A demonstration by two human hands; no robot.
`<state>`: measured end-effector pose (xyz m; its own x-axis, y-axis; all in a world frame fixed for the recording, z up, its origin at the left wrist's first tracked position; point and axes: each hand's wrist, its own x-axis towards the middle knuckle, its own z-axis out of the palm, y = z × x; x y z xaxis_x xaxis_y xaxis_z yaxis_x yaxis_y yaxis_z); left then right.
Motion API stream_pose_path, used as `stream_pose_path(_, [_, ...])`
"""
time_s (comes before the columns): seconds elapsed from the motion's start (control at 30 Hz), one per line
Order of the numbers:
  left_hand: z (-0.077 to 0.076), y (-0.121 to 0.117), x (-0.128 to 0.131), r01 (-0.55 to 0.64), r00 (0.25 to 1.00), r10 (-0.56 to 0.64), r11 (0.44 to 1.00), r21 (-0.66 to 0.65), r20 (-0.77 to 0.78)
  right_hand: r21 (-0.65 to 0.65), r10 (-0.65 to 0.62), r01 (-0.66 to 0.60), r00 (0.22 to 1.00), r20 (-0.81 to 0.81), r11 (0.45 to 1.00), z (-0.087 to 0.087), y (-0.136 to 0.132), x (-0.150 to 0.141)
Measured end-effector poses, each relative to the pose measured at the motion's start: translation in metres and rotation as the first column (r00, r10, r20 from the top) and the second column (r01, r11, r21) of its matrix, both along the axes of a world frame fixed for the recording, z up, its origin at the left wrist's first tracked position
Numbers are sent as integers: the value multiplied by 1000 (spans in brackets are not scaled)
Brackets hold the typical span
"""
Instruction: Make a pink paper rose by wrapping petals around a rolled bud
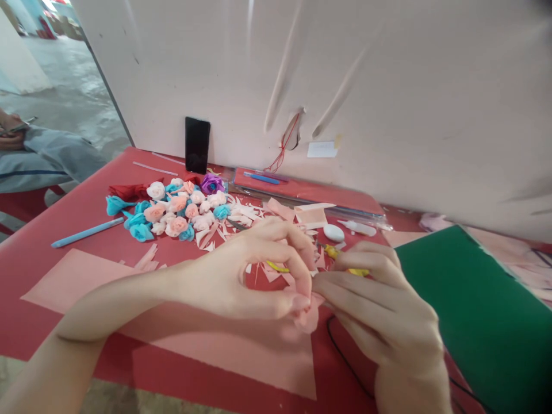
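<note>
Between my two hands is a small pink paper flower (307, 320), its petals drooping below the fingers. My left hand (259, 270) pinches it from the left with thumb and fingertips. My right hand (383, 310) meets it from the right, fingers pressed together at its edge and partly hiding it. Beneath the hands lies a large pink paper sheet (241, 351). Behind my left hand, a yellow loop (278, 267) of what look like scissors shows among the paper scraps. A yellow tool (331, 251) sits behind my right hand, mostly covered.
Many finished paper flowers (176, 210) are heaped at the left back. A phone (197, 145) leans on the pale panel (388, 86). A blue stick (86, 232) lies left, a green board (478, 310) right. A black cord (345, 356) runs near my right wrist. Someone sits far left.
</note>
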<state>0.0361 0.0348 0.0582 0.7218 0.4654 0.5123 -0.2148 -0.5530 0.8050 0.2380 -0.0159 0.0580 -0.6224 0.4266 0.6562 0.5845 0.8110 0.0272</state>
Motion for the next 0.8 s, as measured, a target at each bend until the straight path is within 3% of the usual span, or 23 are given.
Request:
stream_pose_path(0.37, [1,1,-3,115,990,-119,992,-45,-75,-38,44,-43,999,25,998,-5,0,3])
stream_pose_path(0.6, [3,2,-3,59,996,-62,997,-40,-63,4,3,-3,1000,20,1000,-3,-3,5])
stream_pose_path(0.8, [2,3,-3,100,993,-100,995,1,-55,-3,25,-25,999,37,1000,-2,-1,3])
